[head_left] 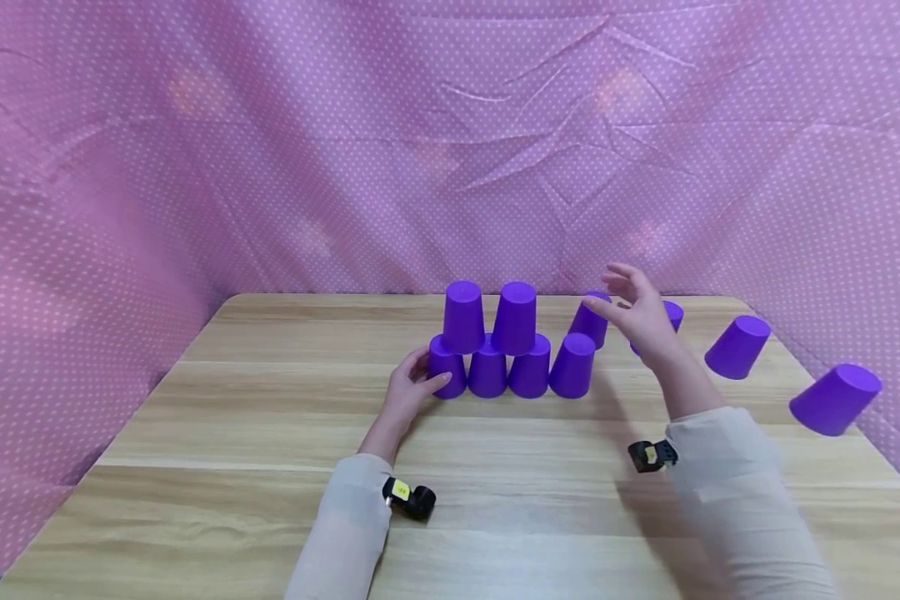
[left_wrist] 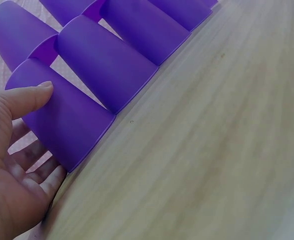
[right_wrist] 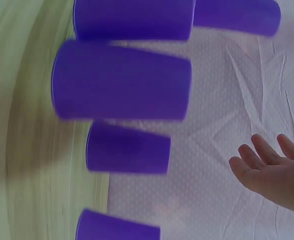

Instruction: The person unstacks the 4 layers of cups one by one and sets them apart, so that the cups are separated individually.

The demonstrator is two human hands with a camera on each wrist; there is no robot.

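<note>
Two upper cups (head_left: 463,318) rest on lower cups (head_left: 487,373) right of the left hand (head_left: 407,393), which pinches the end cup (left_wrist: 69,120); any tug there could topple them. The right hand (head_left: 643,321) hangs empty, fingers spread.

Pink-purple fabric wall printed with small white polka dots (head_left: 390,158) fills the whole top of the frame, and down both sides it comes! Sharp creases cut across it right of top centre, softer folds at upper left. Warm, hazy glows (head_left: 197,92) there, upper left and upper right. Below, a pale wood-grained tabletop (head_left: 270,400) spreads wide, whitish sheen at bottom centre.
</note>
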